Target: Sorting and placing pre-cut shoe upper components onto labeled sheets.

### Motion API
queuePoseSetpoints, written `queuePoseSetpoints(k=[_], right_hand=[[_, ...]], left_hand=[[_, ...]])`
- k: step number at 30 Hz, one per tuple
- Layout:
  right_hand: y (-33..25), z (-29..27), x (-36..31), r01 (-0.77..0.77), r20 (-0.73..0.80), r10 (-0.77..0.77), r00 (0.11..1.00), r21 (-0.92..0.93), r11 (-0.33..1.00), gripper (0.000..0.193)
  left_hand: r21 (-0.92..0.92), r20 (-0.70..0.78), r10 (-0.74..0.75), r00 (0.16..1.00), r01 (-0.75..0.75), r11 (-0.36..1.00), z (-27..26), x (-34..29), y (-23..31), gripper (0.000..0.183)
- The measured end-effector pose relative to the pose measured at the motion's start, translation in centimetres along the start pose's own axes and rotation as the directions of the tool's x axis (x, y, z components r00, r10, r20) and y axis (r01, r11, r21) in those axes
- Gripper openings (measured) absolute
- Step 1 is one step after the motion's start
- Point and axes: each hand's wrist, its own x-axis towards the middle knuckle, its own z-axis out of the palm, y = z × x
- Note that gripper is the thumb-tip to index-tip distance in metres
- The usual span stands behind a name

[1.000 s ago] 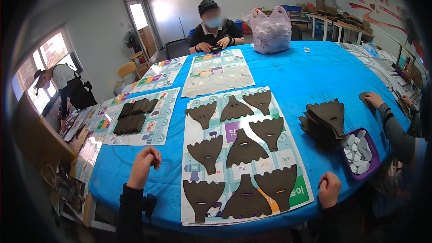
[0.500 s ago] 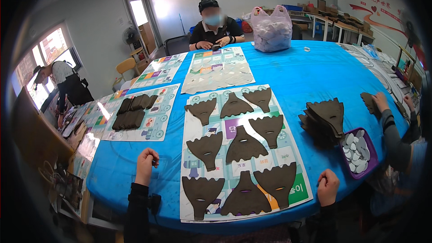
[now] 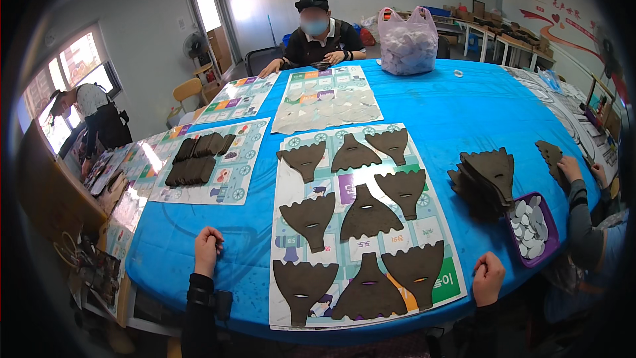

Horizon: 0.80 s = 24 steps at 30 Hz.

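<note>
My left hand (image 3: pixel 209 252) rests on the blue tablecloth, left of a large printed sheet (image 3: pixel 425 296). Its fingers are curled in, and nothing shows in them. At the sheet's lower right side, my right hand (image 3: pixel 488 279) is closed in a loose fist, apart from the sheet. Rows of dark, fan-shaped foam-like pieces (image 3: pixel 370 215) lie flat on this sheet, each with a small slit and a scalloped edge. Some point up and others down. Beyond my right hand sits a stack of the same dark pieces (image 3: pixel 490 172), beside a purple basket (image 3: pixel 519 250) of white oval pieces (image 3: pixel 530 225).
At right, a neighbour's hand (image 3: pixel 568 168) holds a dark piece (image 3: pixel 550 157). Rows of small dark pieces (image 3: pixel 192 170) lie on a sheet at left. Opposite sits a masked person (image 3: pixel 324 36) near a bag of white pieces (image 3: pixel 407 46). Another person (image 3: pixel 99 116) bends at far left.
The view has shifted slightly. The person opposite has spread their hands apart, one reaching out to the left. Both my hands stay curled in about the same places.
</note>
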Motion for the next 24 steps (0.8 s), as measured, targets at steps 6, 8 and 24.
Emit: queuePoseSetpoints(k=[6, 8, 24], right_hand=[[-0.2, 0.1, 0.0, 0.003, -0.003, -0.003, 1.0, -0.017, 1.0, 0.009], [-0.2, 0.1, 0.0, 0.013, -0.008, -0.013, 1.0, -0.017, 1.0, 0.009], [-0.1, 0.2, -0.1, 0.028, -0.028, -0.027, 0.999, 0.028, 0.999, 0.009]], left_hand=[[0.042, 0.034, 0.015, 0.999, -0.017, 0.999, -0.2, -0.1, -0.5, 0.02], [0.035, 0.022, 0.01, 1.0, -0.011, 0.999, 0.0, -0.1, -0.4, 0.02], [-0.03, 0.019, -0.111, 0.994, 0.112, 0.993, -1.9, 1.0, -0.8, 0.016]])
